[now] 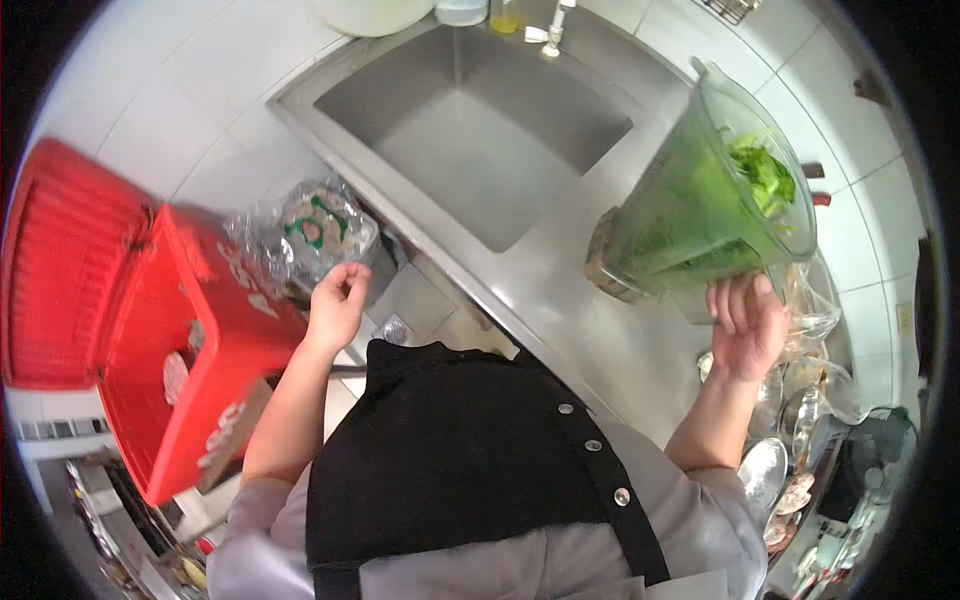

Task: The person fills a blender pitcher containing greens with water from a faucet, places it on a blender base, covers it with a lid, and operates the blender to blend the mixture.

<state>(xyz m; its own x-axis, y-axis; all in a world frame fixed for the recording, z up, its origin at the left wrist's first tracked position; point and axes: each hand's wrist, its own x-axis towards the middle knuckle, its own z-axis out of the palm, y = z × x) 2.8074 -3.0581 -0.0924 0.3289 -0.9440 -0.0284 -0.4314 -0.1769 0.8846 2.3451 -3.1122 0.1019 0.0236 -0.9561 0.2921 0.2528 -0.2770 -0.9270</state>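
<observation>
My left hand (pixel 340 302) is held in the air between a red bin (pixel 215 340) and the sink's front edge. Its fingers are curled in, and nothing shows in them. Over the counter's right side, my right hand (pixel 745 322) has loosely bent fingers and no object in its palm. Its fingertips come close to the lower rim of a tall translucent container (pixel 680 190); whether they touch it I cannot tell. Leafy green vegetables (pixel 765 175) show at that container's mouth. Its base is beside a brownish block (pixel 608 265) on the counter.
Water runs from above into the metal sink (pixel 475 165). A white tap (pixel 550 35) stands at its back edge. Left of the counter sits a clear plastic bag (pixel 320 225) with a green tie. Plastic bags (pixel 810 320) and a metal dish (pixel 763 475) lie at the right.
</observation>
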